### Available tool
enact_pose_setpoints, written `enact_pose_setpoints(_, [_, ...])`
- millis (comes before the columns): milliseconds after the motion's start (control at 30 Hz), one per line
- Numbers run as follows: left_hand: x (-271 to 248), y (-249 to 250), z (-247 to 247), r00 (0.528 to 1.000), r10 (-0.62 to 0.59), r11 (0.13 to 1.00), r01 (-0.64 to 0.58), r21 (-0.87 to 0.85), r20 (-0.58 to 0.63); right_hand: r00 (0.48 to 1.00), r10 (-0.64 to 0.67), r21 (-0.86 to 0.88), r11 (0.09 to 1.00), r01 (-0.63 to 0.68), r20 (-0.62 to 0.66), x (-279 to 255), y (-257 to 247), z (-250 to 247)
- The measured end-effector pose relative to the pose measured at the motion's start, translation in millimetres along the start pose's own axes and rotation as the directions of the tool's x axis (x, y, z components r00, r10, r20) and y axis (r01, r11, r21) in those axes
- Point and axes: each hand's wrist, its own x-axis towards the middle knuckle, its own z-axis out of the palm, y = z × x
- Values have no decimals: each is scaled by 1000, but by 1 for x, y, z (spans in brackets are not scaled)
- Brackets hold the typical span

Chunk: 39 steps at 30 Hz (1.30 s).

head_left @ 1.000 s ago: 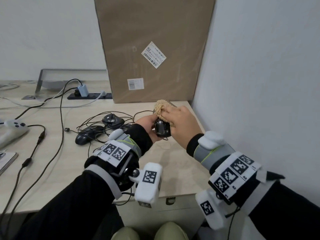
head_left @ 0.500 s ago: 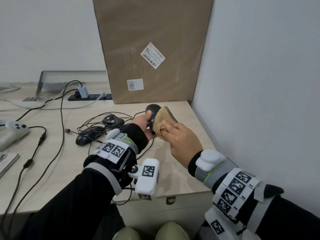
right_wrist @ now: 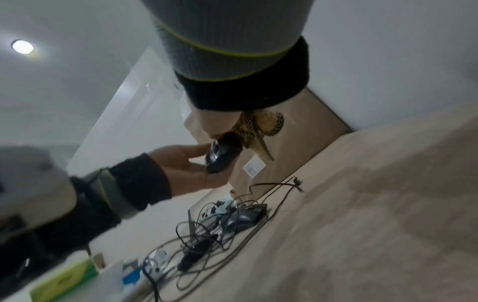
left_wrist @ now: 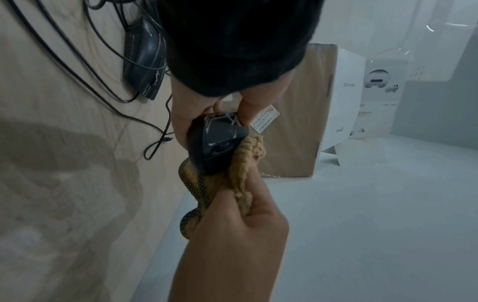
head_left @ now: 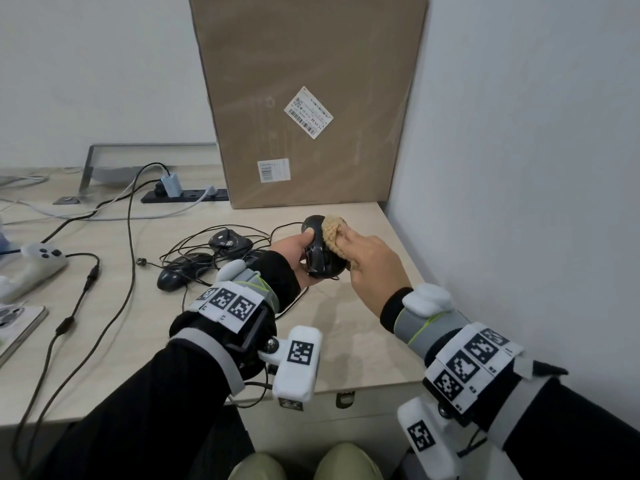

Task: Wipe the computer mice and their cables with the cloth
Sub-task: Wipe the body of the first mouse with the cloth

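Note:
My left hand (head_left: 298, 254) grips a black computer mouse (head_left: 320, 252) held up above the right end of the desk (head_left: 346, 327). My right hand (head_left: 372, 263) holds a tan knitted cloth (head_left: 334, 232) and presses it against the mouse's right side. In the left wrist view the cloth (left_wrist: 243, 163) wraps under the mouse (left_wrist: 214, 147), bunched in my right hand (left_wrist: 232, 235). In the right wrist view the mouse (right_wrist: 222, 157) lies in my left hand (right_wrist: 189, 163) with the cloth (right_wrist: 258, 130) just above it. Two more black mice (head_left: 173, 277) (head_left: 230, 240) lie on the desk among tangled black cables (head_left: 194, 251).
A tall cardboard box (head_left: 304, 98) stands at the back against the wall (head_left: 519, 168) on the right. A black power strip (head_left: 183, 195) with a plug lies left of it. A white controller (head_left: 38, 261) and a long black cable (head_left: 90, 282) lie at the left.
The mouse was tipped upright, then lowered again in my left hand. My right hand slid the cloth from the mouse's front face to its upper right side.

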Motion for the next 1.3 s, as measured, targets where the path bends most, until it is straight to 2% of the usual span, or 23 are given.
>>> enact_pose_setpoints(67, [-3, 3, 0, 1000, 3, 1000, -3, 17, -10, 996, -90, -24, 996, 90, -1, -8, -2, 6])
enact_pose_setpoints(267, [0, 10, -2, 996, 35, 998, -31, 50, -78, 970, -240, -109, 966, 235, -38, -28, -9, 18])
enact_pose_setpoints(433, [-3, 7, -4, 997, 21, 995, -13, 102, -76, 968, -243, -146, 962, 231, -69, -28, -11, 17])
enact_pose_setpoints(600, [-6, 7, 0, 999, 25, 994, -20, 107, -46, 986, -97, -80, 993, 87, -134, -5, -9, 4])
enact_pose_setpoints(733, [-11, 12, 4, 998, 30, 996, -25, 88, -49, 984, -165, -93, 983, 158, -74, 5, -9, -3])
enact_pose_setpoints(933, [-9, 21, -2, 989, 75, 992, -61, 107, -128, 949, -312, -128, 943, 306, -33, -20, -10, 4])
enact_pose_setpoints(1000, [-11, 21, -3, 988, 69, 992, -52, 119, -141, 955, -292, -82, 954, 288, -49, -27, -8, 4])
enact_pose_setpoints(1067, [-14, 19, -6, 990, 61, 995, -49, 92, -130, 979, -167, -7, 986, 167, -115, -28, -6, 1])
enact_pose_setpoints(1133, [-14, 19, -8, 991, 59, 995, -48, 88, -123, 983, -20, 69, 997, 33, -184, -20, -4, -5])
enact_pose_setpoints(1167, [-15, 19, -8, 991, 62, 994, -50, 99, -120, 981, 9, 89, 996, 8, -191, -14, -3, -7])
enact_pose_setpoints(1300, [-18, 15, -1, 993, 41, 987, -24, 157, -107, 992, -107, -6, 994, 106, -64, 5, -15, -9])
